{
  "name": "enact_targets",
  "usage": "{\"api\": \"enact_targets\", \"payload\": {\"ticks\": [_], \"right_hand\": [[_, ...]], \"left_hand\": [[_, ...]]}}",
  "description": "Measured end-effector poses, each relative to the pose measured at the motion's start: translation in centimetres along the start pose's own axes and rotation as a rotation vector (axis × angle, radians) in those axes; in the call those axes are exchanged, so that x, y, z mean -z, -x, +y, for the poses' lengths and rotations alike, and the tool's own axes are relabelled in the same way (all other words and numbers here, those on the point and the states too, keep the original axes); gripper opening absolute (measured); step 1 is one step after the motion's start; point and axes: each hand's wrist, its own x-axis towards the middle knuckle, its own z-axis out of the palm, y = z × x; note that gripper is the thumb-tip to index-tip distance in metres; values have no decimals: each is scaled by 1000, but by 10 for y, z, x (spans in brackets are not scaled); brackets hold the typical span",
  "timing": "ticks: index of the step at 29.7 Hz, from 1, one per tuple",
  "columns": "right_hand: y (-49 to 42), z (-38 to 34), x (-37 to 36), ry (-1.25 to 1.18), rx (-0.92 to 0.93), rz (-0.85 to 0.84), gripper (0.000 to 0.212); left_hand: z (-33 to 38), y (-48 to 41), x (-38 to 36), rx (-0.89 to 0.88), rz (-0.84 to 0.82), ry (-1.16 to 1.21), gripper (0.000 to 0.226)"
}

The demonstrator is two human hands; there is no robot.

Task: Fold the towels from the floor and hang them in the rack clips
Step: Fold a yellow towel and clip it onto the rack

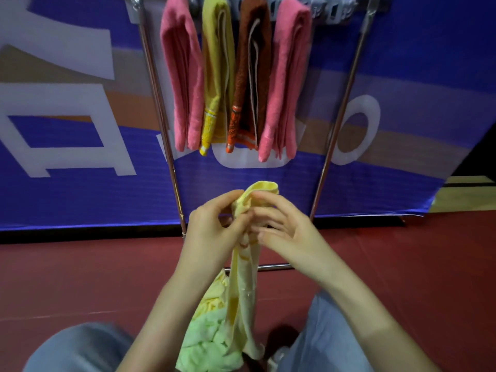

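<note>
Now the left hand (214, 226) and the right hand (287, 229) meet in front of the chest, both gripping the bunched top of a pale yellow towel (245, 291). The left thumb and fingers pinch it from one side, the right thumb and forefinger pinch it from the other, and the remaining right fingers are loosely curled below. A fold of the cloth pokes up above the fingertips, and the rest hangs straight down between the forearms. Its lower end reaches a heap on the red floor (80, 277), where a green towel (212, 342) lies with a crumpled yellow towel (212, 299) touching it, between the person's knees (80, 347) in light blue trousers. Beyond the hands stands the metal rack (346, 98), with grey clips (332, 12) along its top bar. Four folded towels hang there side by side: a pink towel (182, 76), a mustard towel (217, 76), a brown towel (252, 76) and a second pink towel (287, 76). Behind the rack is a blue banner (80, 197) with white shapes
</note>
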Motion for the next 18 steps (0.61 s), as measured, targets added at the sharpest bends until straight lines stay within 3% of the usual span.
{"api": "enact_targets", "payload": {"ticks": [5, 8, 12, 15, 18], "right_hand": [[-2, -13, 8, 187, -15, 74, 42], [-12, -26, 24, 640, -39, 101, 24], [-23, -39, 40, 1151, -55, 21, 26], [-28, -37, 50, 1042, 12, -13, 27], [-36, -35, 56, 863, 111, -53, 30]], "left_hand": [[4, -7, 15, -63, -91, -10, 17], [11, -17, 16, -122, -147, 3, 18], [11, -30, 17, -203, -162, -33, 20], [10, -34, 16, -258, -149, -79, 37], [13, -36, 16, -297, -122, -114, 39]]}}
